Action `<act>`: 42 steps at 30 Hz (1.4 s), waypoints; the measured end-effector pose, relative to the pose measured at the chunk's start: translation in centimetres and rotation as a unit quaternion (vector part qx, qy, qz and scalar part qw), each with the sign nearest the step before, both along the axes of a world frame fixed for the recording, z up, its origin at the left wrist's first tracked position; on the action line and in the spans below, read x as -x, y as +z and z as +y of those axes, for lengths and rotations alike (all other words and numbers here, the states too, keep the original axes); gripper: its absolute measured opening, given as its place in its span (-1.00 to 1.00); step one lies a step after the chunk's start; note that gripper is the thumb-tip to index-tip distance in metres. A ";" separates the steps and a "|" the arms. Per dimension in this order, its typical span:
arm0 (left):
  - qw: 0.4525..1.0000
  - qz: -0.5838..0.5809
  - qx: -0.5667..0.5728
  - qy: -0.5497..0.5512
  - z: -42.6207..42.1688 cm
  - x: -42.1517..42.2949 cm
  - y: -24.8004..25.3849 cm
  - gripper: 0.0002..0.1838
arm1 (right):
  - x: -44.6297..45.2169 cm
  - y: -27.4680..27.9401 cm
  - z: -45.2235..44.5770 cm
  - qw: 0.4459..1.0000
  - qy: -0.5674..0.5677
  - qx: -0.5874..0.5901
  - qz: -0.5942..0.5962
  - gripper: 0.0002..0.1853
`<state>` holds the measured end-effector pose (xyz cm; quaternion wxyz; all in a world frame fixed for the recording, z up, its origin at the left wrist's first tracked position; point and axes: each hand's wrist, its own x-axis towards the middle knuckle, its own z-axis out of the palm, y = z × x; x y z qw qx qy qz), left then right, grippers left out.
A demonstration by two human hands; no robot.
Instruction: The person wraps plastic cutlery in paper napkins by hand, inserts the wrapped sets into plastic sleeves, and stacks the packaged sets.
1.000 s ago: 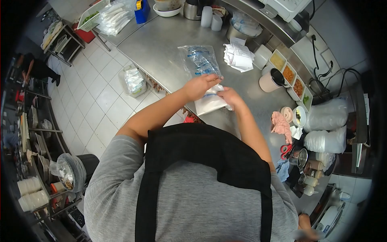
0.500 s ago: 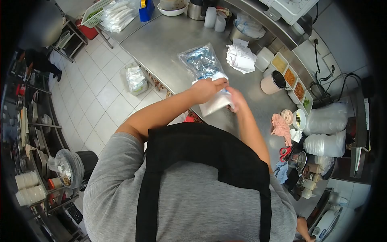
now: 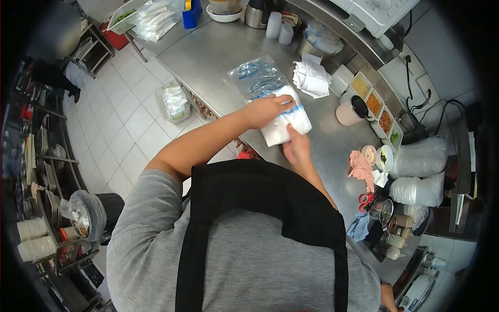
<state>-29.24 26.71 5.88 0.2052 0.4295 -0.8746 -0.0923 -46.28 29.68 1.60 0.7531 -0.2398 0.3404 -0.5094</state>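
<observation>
A clear plastic wrapper (image 3: pixel 254 78) with blue print extends over the steel counter, its far end loose and crinkled. A folded white pack (image 3: pixel 288 122), perhaps plastic bags, shows at the near end with more blue print across it. My left hand (image 3: pixel 266 111) grips the pack from the left side, fingers curled over its top where the wrapper begins. From the near right, my right hand (image 3: pixel 297 145) holds the pack's lower edge, thumb on top and the other fingers hidden beneath.
White paper slips (image 3: pixel 312 76), a pinkish cup with a dark rim (image 3: pixel 352 110) and trays of chopped food (image 3: pixel 384 122) stand to the right. A pink cloth (image 3: pixel 360 169) and red scissors (image 3: pixel 366 200) lie nearer. A clear bin (image 3: pixel 175 103) stands on the tiled floor (image 3: pixel 125 104).
The white pack has turned and shows more of its face. My right hand has moved down to its near edge, thumb on top. The clear wrapper end looks flatter.
</observation>
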 end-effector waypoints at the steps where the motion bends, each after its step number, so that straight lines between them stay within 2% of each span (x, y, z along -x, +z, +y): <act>1: 1.000 -0.014 -0.006 -0.008 0.4 0.7 1.3 -0.29 | -0.1 0.5 0.1 0.999 0.008 0.002 -0.046 -0.54; 4: 0.999 -0.018 0.008 -0.039 0.7 0.9 2.6 -0.30 | -0.4 1.6 -0.5 0.993 0.022 -0.055 -0.098 -0.55; 8: 0.993 -0.035 0.017 -0.109 1.1 1.5 4.0 -0.37 | 0.1 0.4 -2.7 0.986 0.106 -0.001 -0.129 -0.57; 11: 0.987 -0.006 0.047 -0.153 1.6 2.7 4.4 -0.40 | 0.7 -1.3 -4.7 0.948 0.193 0.075 -0.241 -0.58; 14: 0.977 0.024 0.085 -0.194 3.1 4.4 4.9 -0.42 | 0.8 -1.7 -5.5 0.944 0.198 0.090 -0.246 -0.57; 17: 0.978 0.022 -0.020 -0.206 5.2 6.4 6.7 -0.25 | 1.7 -1.3 -4.9 0.953 0.180 0.086 -0.226 -0.55; 21: 0.965 0.012 -0.093 -0.246 8.6 9.3 9.1 -0.28 | 4.8 0.4 -1.9 0.971 0.148 0.072 -0.175 -0.52; 22: 0.951 0.080 -0.087 -0.286 9.0 9.6 8.5 -0.26 | 5.7 1.1 -1.1 0.975 0.143 0.071 -0.156 -0.52; 25: 0.949 0.203 0.042 -0.236 10.8 8.1 14.5 -0.16 | 7.6 4.0 1.0 0.987 0.116 0.061 -0.090 -0.49; 27: 0.964 0.193 0.184 -0.016 9.7 5.5 14.0 0.00 | 8.1 7.4 3.3 0.995 0.079 0.023 -0.048 -0.48; 28: 0.969 0.199 0.135 0.055 9.4 4.9 13.6 0.03 | 7.7 10.2 5.2 0.999 0.028 -0.013 -0.045 -0.53; 29: 0.968 0.202 0.086 0.123 9.0 4.4 12.9 0.05 | 7.9 10.2 6.2 1.000 0.016 -0.010 0.017 -0.54; 30: 0.958 0.247 -0.047 0.140 8.3 3.9 11.5 0.00 | 8.1 10.2 7.1 0.997 0.003 -0.008 0.081 -0.55; 31: 0.929 0.283 -0.179 0.155 7.4 3.4 9.6 -0.06 | 8.2 10.3 8.0 0.989 -0.011 -0.007 0.146 -0.56; 32: 0.884 0.309 -0.309 0.167 6.7 3.3 7.7 -0.11 | 7.3 10.5 9.3 0.993 -0.049 -0.010 0.110 -0.57; 35: 0.706 0.491 -0.501 0.101 6.9 3.8 3.0 -0.28 | 9.0 7.0 11.2 0.976 -0.075 -0.038 0.201 -0.62; 36: 0.640 0.526 -0.555 0.069 7.0 3.9 1.6 -0.32 | 8.2 6.9 12.9 0.984 -0.122 0.007 0.133 -0.68; 38: 0.519 0.560 -0.645 -0.036 9.2 3.6 -1.1 -0.34 | 8.6 7.2 14.5 0.954 -0.075 -0.043 0.287 -0.73; 39: 0.507 0.547 -0.663 -0.060 10.5 3.3 -2.0 -0.32 | 9.0 6.9 15.6 0.929 -0.046 -0.079 0.358 -0.75; 40: 0.493 0.536 -0.680 -0.085 11.7 3.1 -2.7 -0.29 | 9.0 6.8 16.7 0.903 -0.030 -0.066 0.424 -0.75; 42: 0.455 0.497 -0.728 -0.125 13.7 2.5 -4.4 -0.23 | 7.5 8.3 20.6 0.929 -0.057 -0.049 0.362 -0.70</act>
